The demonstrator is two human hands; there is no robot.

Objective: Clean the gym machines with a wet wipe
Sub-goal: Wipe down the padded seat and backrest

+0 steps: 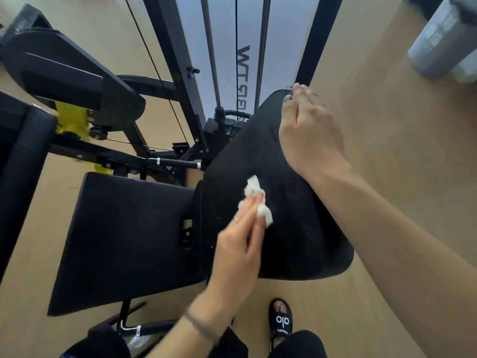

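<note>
Wet wipe [254, 196] under left hand [240, 244] fingertips, pressed on backrest pad [258, 151]

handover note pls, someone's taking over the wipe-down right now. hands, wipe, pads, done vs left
Left hand: presses the white wet wipe onto the black back pad with straight fingers.
Right hand: rests on the back pad's upper edge, steadying it.
Seat pad: beside the back pad, not being touched.
Done: back pad wipe in progress; how much is covered cannot be told.
Left: rest of the back pad, seat pad, frame.
</note>
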